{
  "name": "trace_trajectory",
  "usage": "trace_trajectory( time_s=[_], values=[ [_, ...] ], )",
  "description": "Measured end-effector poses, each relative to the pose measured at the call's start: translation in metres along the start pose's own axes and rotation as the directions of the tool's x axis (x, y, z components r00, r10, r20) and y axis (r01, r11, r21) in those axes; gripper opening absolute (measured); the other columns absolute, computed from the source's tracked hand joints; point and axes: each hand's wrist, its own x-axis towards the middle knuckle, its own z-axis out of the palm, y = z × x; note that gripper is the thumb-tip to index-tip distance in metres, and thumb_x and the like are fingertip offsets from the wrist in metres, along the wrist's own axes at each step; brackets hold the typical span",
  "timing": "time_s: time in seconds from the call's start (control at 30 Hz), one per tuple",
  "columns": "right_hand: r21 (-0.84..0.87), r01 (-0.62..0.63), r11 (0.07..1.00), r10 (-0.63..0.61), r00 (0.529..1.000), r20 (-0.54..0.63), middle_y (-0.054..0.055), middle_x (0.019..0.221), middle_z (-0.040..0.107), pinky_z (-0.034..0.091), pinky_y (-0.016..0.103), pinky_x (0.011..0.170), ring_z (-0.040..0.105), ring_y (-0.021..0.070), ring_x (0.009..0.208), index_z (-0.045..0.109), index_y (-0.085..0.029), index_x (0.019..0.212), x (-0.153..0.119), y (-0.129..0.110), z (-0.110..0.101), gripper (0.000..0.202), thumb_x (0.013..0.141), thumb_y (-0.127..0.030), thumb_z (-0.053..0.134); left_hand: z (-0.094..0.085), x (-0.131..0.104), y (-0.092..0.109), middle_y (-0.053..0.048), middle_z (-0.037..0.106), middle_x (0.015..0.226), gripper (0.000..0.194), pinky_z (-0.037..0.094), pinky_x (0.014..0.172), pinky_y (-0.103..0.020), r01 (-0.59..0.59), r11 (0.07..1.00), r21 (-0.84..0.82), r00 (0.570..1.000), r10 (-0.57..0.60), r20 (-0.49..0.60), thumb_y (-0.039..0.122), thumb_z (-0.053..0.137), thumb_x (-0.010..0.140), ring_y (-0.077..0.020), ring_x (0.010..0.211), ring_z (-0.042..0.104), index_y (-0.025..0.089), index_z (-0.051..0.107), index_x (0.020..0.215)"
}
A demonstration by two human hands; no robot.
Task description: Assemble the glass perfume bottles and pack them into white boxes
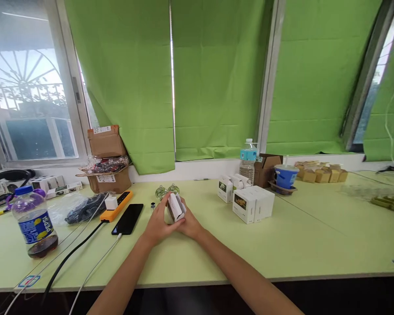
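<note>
Between my two hands, just above the table, is a small white cardboard box (176, 207), tilted, with a flap that seems to be raised at its near end. My left hand (158, 225) grips it from the left, thumb and fingers closed around it. From the right, my right hand (191, 224) closes on the same box; some of its fingers are hidden behind it. Just beyond the hands stand small green glass pieces (173, 189), partly covered. A tiny bottle with a dark cap (153, 206) is close to my left fingertips.
To the right are white boxes (253, 204), a water bottle (248, 162) and a blue cup (285, 176). On the left lie a black phone (128, 219), an orange power strip (121, 204) with cables, and a Pepsi bottle (34, 223). Cardboard boxes (109, 181) stand at the back.
</note>
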Motion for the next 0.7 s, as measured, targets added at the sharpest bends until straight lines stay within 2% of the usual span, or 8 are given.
trace_trajectory(
  time_s=[0.1, 0.23, 0.33, 0.4, 0.5, 0.6, 0.7],
  values=[
    [-0.037, 0.05, 0.998, -0.05, 0.999, 0.008, 0.012, 0.145, 0.043, 0.036, 0.047, 0.111, 0.046, 0.0308, 0.131, 0.024, -0.029, 0.147, 0.0, -0.003, -0.002, 0.096, 0.069, -0.037, 0.08, 0.001, 0.001, 0.0, -0.01, 0.043, 0.152, 0.089, 0.033, 0.116, -0.047, -0.006, 1.0, -0.03, 1.0, 0.006, 0.011, 0.038, 0.078, 0.076, -0.0309, 0.138, 0.043, 0.03, 0.029, 0.15],
    [-0.139, -0.016, 0.99, 0.012, 1.0, -0.025, 0.013, 0.138, 0.049, 0.044, 0.045, 0.103, 0.053, 0.0306, 0.122, 0.025, -0.025, 0.145, 0.0, -0.003, -0.005, 0.093, 0.07, -0.029, 0.078, 0.007, 0.005, -0.002, -0.013, 0.048, 0.145, 0.096, 0.039, 0.112, -0.046, 0.039, 0.988, -0.149, 0.999, -0.041, -0.005, 0.036, 0.075, 0.079, -0.0282, 0.129, 0.053, 0.029, 0.015, 0.154],
    [-0.252, -0.022, 0.968, 0.017, 1.0, -0.021, 0.012, 0.136, 0.05, 0.047, 0.045, 0.097, 0.056, 0.03, 0.116, 0.025, -0.025, 0.145, 0.0, -0.002, -0.005, 0.094, 0.068, -0.029, 0.08, 0.007, 0.006, -0.007, -0.014, 0.045, 0.146, 0.091, 0.041, 0.11, -0.046, -0.011, 0.984, -0.176, 1.0, 0.008, -0.018, 0.039, 0.068, 0.085, -0.0278, 0.131, 0.05, 0.028, 0.009, 0.154],
    [-0.344, 0.047, 0.938, -0.041, 0.999, 0.024, 0.013, 0.14, 0.047, 0.046, 0.046, 0.099, 0.054, 0.0315, 0.119, 0.024, -0.026, 0.147, 0.001, -0.001, -0.003, 0.1, 0.066, -0.033, 0.083, 0.004, 0.005, -0.01, -0.016, 0.042, 0.147, 0.082, 0.042, 0.108, -0.046, -0.088, 0.983, -0.161, 0.996, 0.082, -0.047, 0.044, 0.063, 0.088, -0.0294, 0.134, 0.046, 0.027, 0.015, 0.152],
    [-0.453, 0.155, 0.878, -0.138, 0.988, 0.071, 0.015, 0.142, 0.043, 0.042, 0.05, 0.105, 0.047, 0.0347, 0.127, 0.02, -0.026, 0.151, 0.003, 0.001, 0.0, 0.108, 0.065, -0.037, 0.085, 0.0, 0.004, -0.013, -0.016, 0.044, 0.143, 0.064, 0.042, 0.107, -0.048, -0.206, 0.977, -0.057, 0.975, 0.199, -0.099, 0.052, 0.057, 0.089, -0.0322, 0.135, 0.043, 0.025, 0.034, 0.142],
    [-0.515, 0.161, 0.842, -0.152, 0.987, 0.06, 0.017, 0.141, 0.043, 0.042, 0.052, 0.105, 0.046, 0.0356, 0.128, 0.016, -0.025, 0.153, 0.004, 0.006, 0.002, 0.112, 0.065, -0.039, 0.085, -0.003, 0.005, -0.013, -0.015, 0.049, 0.134, 0.045, 0.04, 0.107, -0.049, -0.253, 0.966, 0.06, 0.956, 0.259, -0.138, 0.053, 0.052, 0.091, -0.0318, 0.13, 0.046, 0.023, 0.049, 0.125],
    [-0.541, 0.125, 0.832, -0.135, 0.991, 0.021, 0.016, 0.14, 0.044, 0.043, 0.051, 0.105, 0.046, 0.0348, 0.127, 0.016, -0.025, 0.153, 0.003, 0.011, -0.001, 0.114, 0.064, -0.041, 0.086, -0.006, 0.008, -0.011, -0.014, 0.053, 0.126, 0.033, 0.043, 0.103, -0.046, -0.235, 0.963, 0.135, 0.945, 0.258, -0.199, 0.05, 0.047, 0.094, -0.0295, 0.122, 0.051, 0.022, 0.056, 0.11]
  ],
)
